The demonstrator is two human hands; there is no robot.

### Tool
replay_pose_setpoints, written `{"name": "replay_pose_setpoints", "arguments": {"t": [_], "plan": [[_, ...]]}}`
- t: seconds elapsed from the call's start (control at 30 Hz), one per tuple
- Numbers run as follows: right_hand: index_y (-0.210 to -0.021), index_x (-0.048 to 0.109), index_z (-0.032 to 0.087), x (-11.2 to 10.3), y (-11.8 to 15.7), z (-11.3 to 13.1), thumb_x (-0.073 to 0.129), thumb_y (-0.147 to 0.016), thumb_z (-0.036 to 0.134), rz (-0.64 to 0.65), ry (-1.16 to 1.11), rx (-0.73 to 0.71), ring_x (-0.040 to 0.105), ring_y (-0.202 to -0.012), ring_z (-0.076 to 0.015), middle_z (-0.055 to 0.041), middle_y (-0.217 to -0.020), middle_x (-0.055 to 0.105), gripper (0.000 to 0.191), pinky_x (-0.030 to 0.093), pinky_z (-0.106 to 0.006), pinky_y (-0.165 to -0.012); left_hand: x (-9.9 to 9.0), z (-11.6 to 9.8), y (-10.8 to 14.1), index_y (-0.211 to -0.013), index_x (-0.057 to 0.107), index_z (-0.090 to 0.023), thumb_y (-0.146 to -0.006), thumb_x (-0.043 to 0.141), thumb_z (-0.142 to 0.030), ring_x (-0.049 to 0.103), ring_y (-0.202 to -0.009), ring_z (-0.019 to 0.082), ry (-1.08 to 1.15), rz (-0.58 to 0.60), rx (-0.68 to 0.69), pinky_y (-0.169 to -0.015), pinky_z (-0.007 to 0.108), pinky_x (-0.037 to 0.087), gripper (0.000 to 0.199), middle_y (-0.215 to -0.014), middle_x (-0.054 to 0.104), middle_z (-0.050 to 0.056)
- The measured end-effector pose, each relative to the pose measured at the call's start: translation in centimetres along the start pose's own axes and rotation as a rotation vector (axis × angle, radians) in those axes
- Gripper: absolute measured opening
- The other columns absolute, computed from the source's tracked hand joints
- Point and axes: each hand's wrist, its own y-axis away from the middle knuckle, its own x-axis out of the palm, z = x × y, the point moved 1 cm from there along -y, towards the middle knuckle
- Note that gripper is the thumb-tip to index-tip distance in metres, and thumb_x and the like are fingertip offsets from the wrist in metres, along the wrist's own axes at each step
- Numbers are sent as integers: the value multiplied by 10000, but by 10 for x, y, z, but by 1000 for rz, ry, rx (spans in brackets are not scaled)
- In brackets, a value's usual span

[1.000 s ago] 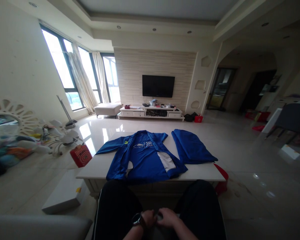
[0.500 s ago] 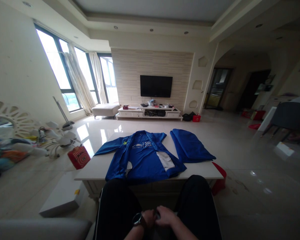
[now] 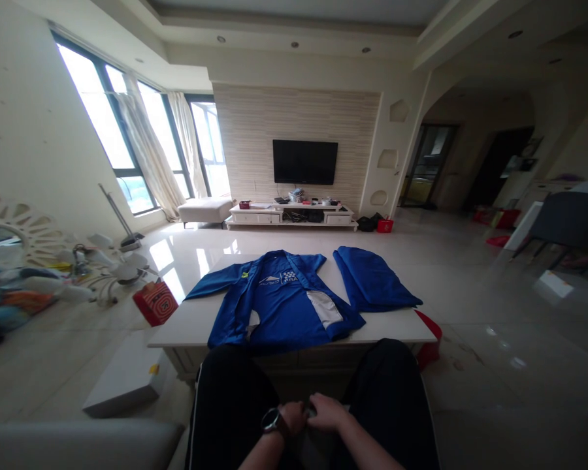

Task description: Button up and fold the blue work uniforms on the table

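Observation:
Between my knees, my left hand [image 3: 293, 418], with a dark watch on its wrist, is curled closed. My right hand [image 3: 326, 412] is bent closed right beside it, the two almost meeting. A small bit of something greyish shows between them, too dim to make out. Beyond my knees a blue jacket [image 3: 281, 310] lies spread open on the white table [image 3: 176, 326], its pale lining patches and printed white lettering facing up. To its right rests a folded blue garment [image 3: 372, 281]. Neither hand touches the clothes.
A red patterned bag [image 3: 155, 302] and a white box [image 3: 125, 375] are on the floor left of the table. Something red [image 3: 428, 339] stands by its right end. A low TV cabinet [image 3: 291, 215] runs along the far wall, below a television [image 3: 305, 161].
My view has tilted slightly downward. Both hands stay together between my knees, with only a slight shift of the fingers. The clothes lie as before.

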Motion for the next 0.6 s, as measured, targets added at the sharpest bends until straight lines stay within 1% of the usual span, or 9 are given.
{"name": "replay_pose_setpoints", "arguments": {"t": [0.1, 0.2, 0.3, 0.37, 0.5, 0.6], "plan": [[-1077, 746, 240, 6, -6, -6, 576, -830, 312, -11, 1, 39, 690, -1036, -261, -81, -1154, 739, 308, 470, -319, -847, 3, 3, -2, -1329, 647, -206, -1002, 316, -446, 631, -1310, 308, -18, -31, 32, -1097, 486, 459, 524, -1387, 682, 152], [-1076, 745, 224, 12, -10, -8, 533, -855, 259, -42, 6, 80, 689, -1070, -274, -103, -1162, 741, 308, 470, -339, -869, 6, 4, -4, -1337, 643, -204, -1005, 312, -459, 630, -1311, 318, -24, -36, 35, -1095, 505, 458, 533, -1382, 688, 149], [-1042, 750, 210, 14, -11, -7, 557, -860, 270, -77, 19, 112, 691, -1073, -291, -123, -1150, 744, 272, 473, -356, -880, 6, 4, -3, -1333, 650, -183, -1007, 304, -454, 633, -1306, 320, -25, -46, 26, -1094, 494, 461, 547, -1379, 688, 162], [-1013, 756, 216, 14, -11, -6, 580, -853, 273, -84, 27, 117, 699, -1055, -283, -115, -1129, 751, 244, 478, -346, -870, 6, 4, -2, -1331, 653, -177, -1004, 306, -452, 635, -1303, 322, -25, -47, 19, -1094, 491, 462, 551, -1375, 689, 167], [-1007, 763, 231, 9, -8, -2, 596, -845, 273, -90, 46, 121, 710, -1043, -273, -95, -1114, 761, 236, 490, -335, -860, 4, 2, 0, -1316, 665, -193, -1000, 318, -454, 642, -1293, 329, -19, -55, 13, -1086, 493, 470, 537, -1367, 696, 156], [-1021, 771, 227, 3, -3, 1, 594, -851, 278, -116, 85, 179, 705, -1084, -298, -109, -1132, 762, 250, 498, -370, -897, 2, 1, 2, -1309, 671, -195, -1004, 309, -455, 649, -1283, 323, -24, -52, 10, -1078, 481, 478, 541, -1356, 703, 150]]}}
